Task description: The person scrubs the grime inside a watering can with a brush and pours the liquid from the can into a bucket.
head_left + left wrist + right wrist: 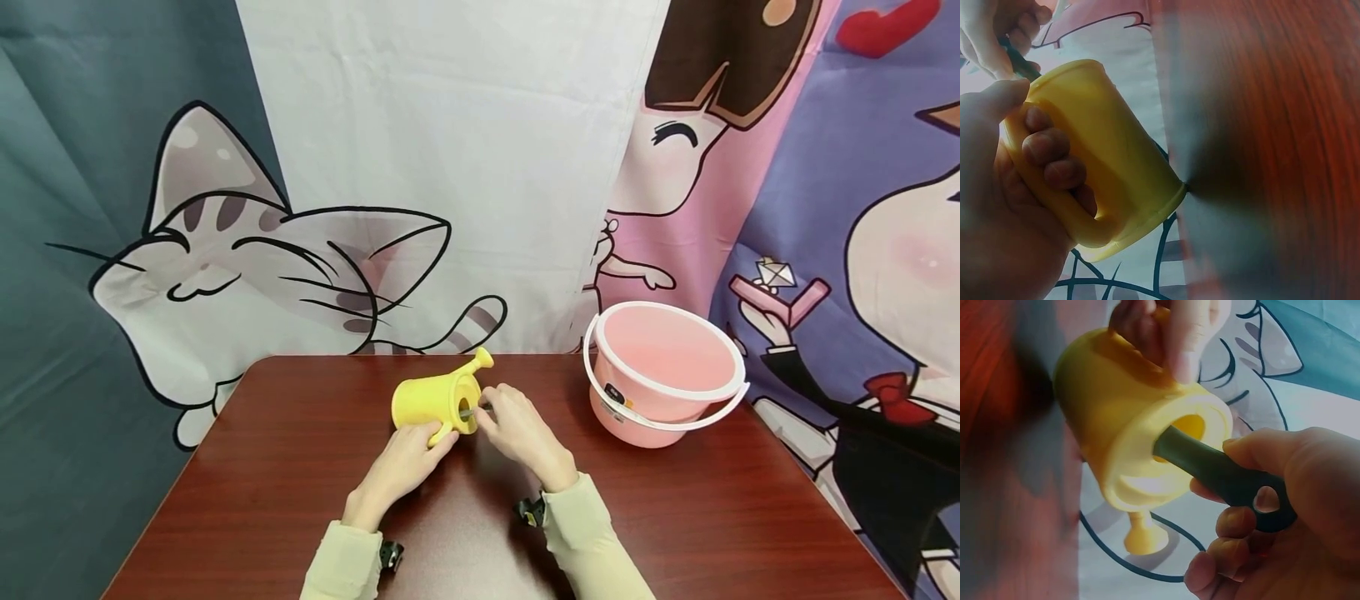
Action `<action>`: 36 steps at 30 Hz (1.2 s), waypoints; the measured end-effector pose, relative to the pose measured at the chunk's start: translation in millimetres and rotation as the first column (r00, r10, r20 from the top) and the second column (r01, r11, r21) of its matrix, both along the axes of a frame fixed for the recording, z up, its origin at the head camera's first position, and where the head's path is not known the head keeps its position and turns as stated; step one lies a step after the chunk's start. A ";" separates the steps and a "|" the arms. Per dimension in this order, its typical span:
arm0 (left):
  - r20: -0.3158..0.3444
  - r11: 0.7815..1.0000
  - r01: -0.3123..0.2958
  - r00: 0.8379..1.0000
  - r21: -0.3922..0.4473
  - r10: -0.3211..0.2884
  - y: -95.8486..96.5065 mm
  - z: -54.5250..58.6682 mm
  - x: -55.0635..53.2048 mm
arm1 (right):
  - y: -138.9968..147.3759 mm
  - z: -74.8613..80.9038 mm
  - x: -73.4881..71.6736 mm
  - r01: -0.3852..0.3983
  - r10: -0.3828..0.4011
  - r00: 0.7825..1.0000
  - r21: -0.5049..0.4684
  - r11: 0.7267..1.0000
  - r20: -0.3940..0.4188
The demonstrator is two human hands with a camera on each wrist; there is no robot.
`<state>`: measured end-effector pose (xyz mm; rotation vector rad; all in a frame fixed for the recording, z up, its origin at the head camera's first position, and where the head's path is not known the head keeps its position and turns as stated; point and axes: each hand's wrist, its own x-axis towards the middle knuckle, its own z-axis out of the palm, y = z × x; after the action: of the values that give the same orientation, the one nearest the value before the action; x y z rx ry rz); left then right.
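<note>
A yellow watering can (423, 402) is tipped over at the middle of the table, its top opening facing right and its spout pointing up and to the right. My left hand (402, 464) grips the can's handle, fingers curled through the loop in the left wrist view. From the right, my right hand (522, 429) holds a dark green handle (1219, 472) with a round hole near its end. The far end of this handle goes into the can's opening (1186, 428), where the rest of the tool is hidden.
A pink bucket (660, 408) with a white rim and a lowered white carrying handle (705, 423) stands at the back right of the brown wooden table (247, 467). Behind the table's far edge hangs a cloth backdrop (450, 108) with cartoon figures.
</note>
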<state>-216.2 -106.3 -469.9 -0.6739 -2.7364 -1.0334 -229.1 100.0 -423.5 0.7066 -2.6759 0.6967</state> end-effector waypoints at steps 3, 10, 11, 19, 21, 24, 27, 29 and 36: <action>-0.001 1.000 -0.003 1.000 0.000 0.003 -0.2 0.0 0.2 | -3.1 -3.6 0.0 -0.006 0.006 1.000 0.005 1.000 0.003; -0.005 1.000 -0.004 1.000 -0.002 0.004 -0.3 -0.1 0.2 | -8.5 -10.9 -1.3 -0.015 0.015 1.000 0.002 1.000 -0.014; -0.007 1.000 -0.002 1.000 -0.003 0.002 -0.3 -0.3 0.1 | -9.2 -11.8 -1.4 -0.017 0.017 1.000 0.002 1.000 -0.009; -0.010 1.000 -0.005 1.000 0.005 0.005 -2.1 0.6 -0.8 | -14.0 -17.8 -3.2 -0.011 0.011 1.000 -0.005 1.000 0.002; -0.011 1.000 -0.007 1.000 0.007 0.007 -2.5 0.7 -0.9 | -13.9 -17.1 -3.4 -0.012 0.012 1.000 -0.008 1.000 0.000; -0.012 1.000 -0.005 1.000 0.010 0.005 -2.0 0.2 -0.7 | -12.1 -14.7 -3.4 -0.016 0.016 1.000 -0.012 1.000 -0.004; -0.008 1.000 -0.006 1.000 0.013 0.006 -1.7 0.1 -0.3 | -9.9 -10.7 -2.8 -0.016 0.015 1.000 -0.022 1.000 -0.008; 0.005 1.000 -0.003 1.000 0.011 0.003 -1.6 0.0 0.3 | -7.9 -8.0 -1.3 -0.012 0.011 1.000 -0.025 1.000 -0.009; 0.043 1.000 -0.006 0.999 0.018 0.005 -2.4 1.9 1.7 | -2.2 1.9 1.7 -0.002 0.001 1.000 -0.036 0.999 -0.013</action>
<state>-214.5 -108.7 -468.0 -0.6482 -2.7601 -1.0822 -227.4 97.8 -421.6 0.7013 -2.6439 0.7364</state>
